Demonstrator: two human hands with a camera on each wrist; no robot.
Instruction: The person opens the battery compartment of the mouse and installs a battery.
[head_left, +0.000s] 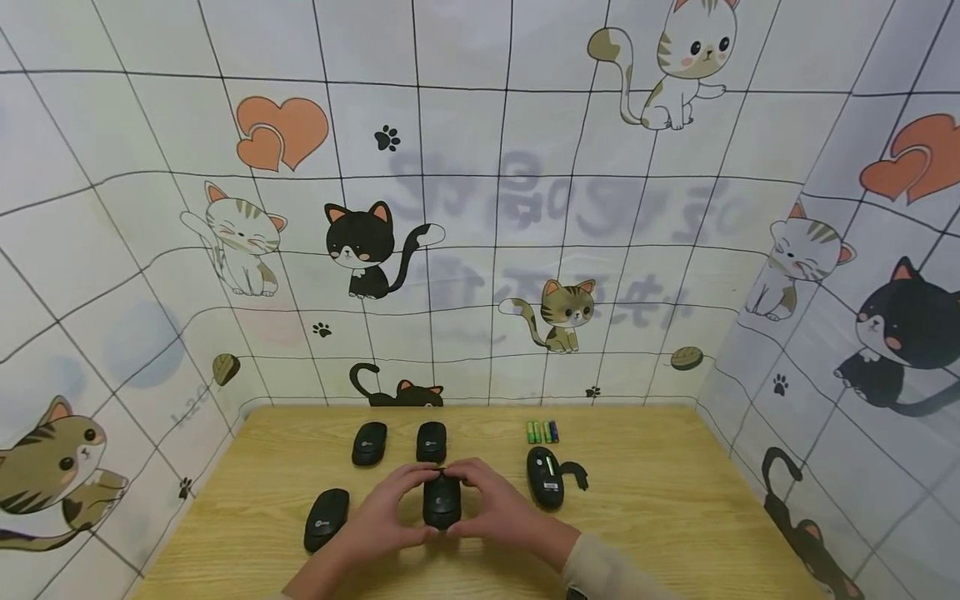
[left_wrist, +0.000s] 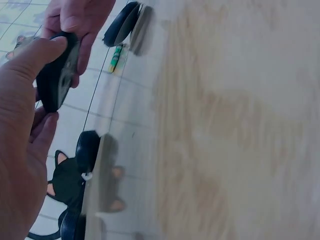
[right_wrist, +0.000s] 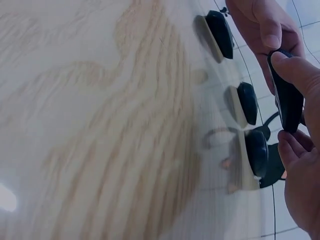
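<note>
Between both hands is a black computer mouse (head_left: 442,502), held above the table near its middle. My left hand (head_left: 384,512) pinches its left side, with the thumb at the near end and fingertips at the far end. On the other side my right hand (head_left: 501,510) grips it the same way. In the left wrist view the held mouse (left_wrist: 59,75) is seen edge-on, its underside partly turned to the camera. The right wrist view shows its dark shell (right_wrist: 287,95) between thumbs and fingers.
Another mouse (head_left: 545,477) lies upside down at the right, beside a small black cover (head_left: 575,473). Several batteries (head_left: 542,432) stand in a row behind it. Three more black mice lie left and behind: one near left (head_left: 326,520), two farther back (head_left: 369,443) (head_left: 431,442).
</note>
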